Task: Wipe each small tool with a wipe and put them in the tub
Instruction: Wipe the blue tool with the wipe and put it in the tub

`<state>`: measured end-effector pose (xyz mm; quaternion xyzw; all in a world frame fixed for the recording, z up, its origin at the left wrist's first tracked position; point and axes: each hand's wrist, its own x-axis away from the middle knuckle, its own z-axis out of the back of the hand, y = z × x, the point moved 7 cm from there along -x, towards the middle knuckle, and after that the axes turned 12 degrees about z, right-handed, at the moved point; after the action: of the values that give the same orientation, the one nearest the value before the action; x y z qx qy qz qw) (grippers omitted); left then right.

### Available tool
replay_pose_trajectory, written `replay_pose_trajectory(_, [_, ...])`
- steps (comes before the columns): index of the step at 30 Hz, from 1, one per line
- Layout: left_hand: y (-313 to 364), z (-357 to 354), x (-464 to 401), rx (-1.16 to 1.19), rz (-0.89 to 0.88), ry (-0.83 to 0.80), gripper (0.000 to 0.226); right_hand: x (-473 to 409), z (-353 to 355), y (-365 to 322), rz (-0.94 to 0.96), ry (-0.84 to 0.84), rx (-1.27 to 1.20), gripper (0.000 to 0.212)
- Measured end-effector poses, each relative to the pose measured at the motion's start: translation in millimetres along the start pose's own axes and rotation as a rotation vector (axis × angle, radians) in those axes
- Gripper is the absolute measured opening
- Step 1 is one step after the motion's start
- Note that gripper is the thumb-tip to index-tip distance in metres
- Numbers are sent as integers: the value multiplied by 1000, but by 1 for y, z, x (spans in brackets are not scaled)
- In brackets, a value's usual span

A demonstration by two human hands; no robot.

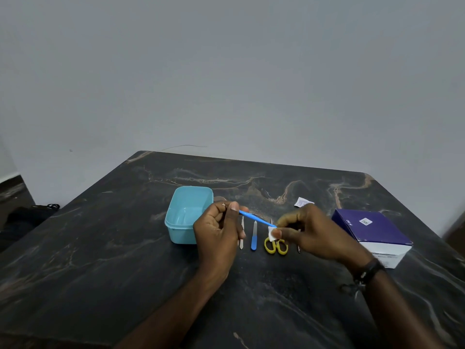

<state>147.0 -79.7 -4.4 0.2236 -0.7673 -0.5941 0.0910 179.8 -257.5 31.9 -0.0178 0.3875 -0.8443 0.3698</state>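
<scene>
A dark marbled table (100,248) carries everything. On its right side sits a purple box (372,229) with a white front, and left of centre stands the open teal tub (186,215), in which no tools can be seen.

The person's left hand (217,231) is raised just in front of the tub, fingers curled, with thumb and fingertips pinching one end of a thin blue tool (256,218). The tool slants down to the right hand (309,233), whose thumb and fingers are closed on a small white wipe (271,233) pressed against the tool's far end. A dark band sits on the right wrist.

On the table beneath the hands lies a row of tools: yellow scissors (276,246), a blue-handled file (254,236), a pale stick (242,233) partly behind the left hand, and a thin metal tool (299,244) mostly hidden by the right hand. A torn white sachet (303,202) lies farther back, near the box.

The step in hand looks like the wiping of the blue tool, probably the first, since the tub seems bare. Next, the wipe likely needs drawing along the full length, then the left hand can carry the tool the short way left and lower it into the tub, while the right keeps the wipe ready for the next tool.
</scene>
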Motion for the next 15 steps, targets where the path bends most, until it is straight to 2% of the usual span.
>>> replay_pose_trajectory(2, [-3, 2, -2, -17, 0, 32, 15, -8, 4, -1, 36, -39, 43, 14])
replay_pose_trajectory(6, [-4, 6, -6, -32, -23, 71, 16, -7, 0, 9, 54, 22, -131, 11])
replay_pose_trajectory(15, [1, -2, 0, -94, -84, 12, 15, -2, -24, 15, 56, -52, -246, 12])
